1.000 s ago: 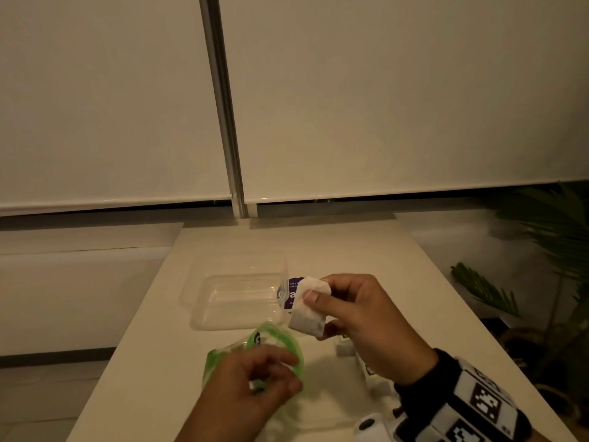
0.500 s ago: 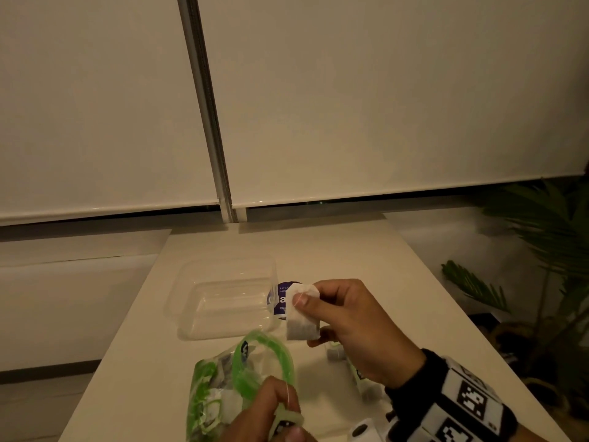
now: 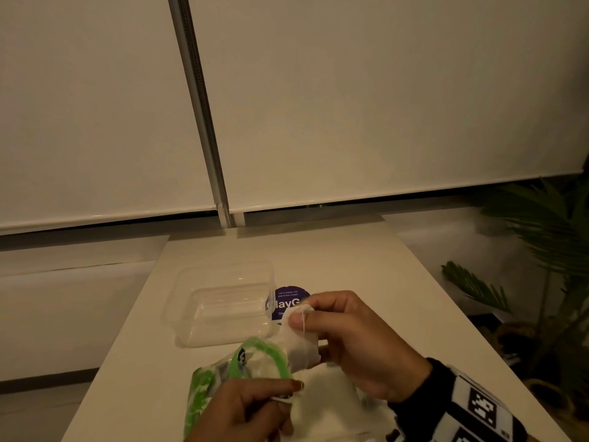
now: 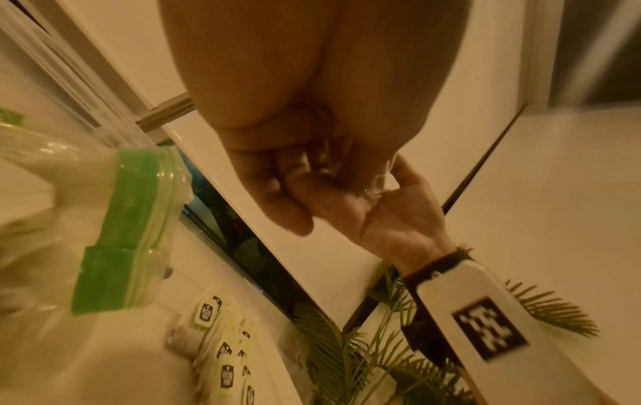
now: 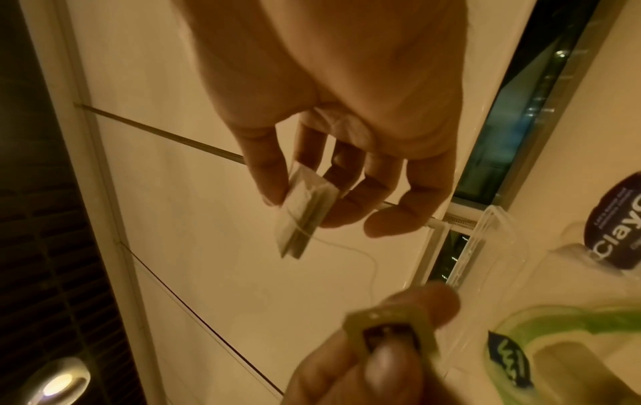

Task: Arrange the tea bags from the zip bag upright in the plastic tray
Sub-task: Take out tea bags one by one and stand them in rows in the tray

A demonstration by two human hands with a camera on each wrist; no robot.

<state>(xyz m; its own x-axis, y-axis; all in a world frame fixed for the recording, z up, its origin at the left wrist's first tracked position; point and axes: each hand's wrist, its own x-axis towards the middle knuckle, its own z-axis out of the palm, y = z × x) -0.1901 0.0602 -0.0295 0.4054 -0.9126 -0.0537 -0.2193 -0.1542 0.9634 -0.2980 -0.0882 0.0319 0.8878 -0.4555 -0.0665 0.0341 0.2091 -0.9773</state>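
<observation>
— Where's the tea bag point(image 3: 301, 344) just now?

— Up off the table point(image 3: 334, 256), pinched between the thumb and fingers of the right hand point(image 3: 357, 342), just on the near right of the plastic tray point(image 3: 223, 306). Its string point(image 5: 369, 263) runs down to a paper tag point(image 5: 388, 326).

— And the left hand point(image 3: 251, 409)?

— Pinching that tag, fingers curled, nearer us than the tray. The zip bag point(image 3: 255, 368) with its green rim lies on the table just beside it, mouth gaping, just short of the tray's near edge.

— Anything else?

— More tea bags point(image 4: 222, 345) lie on the table near the zip bag, and a purple round sticker point(image 3: 288, 301) sits against the tray's right side.
</observation>
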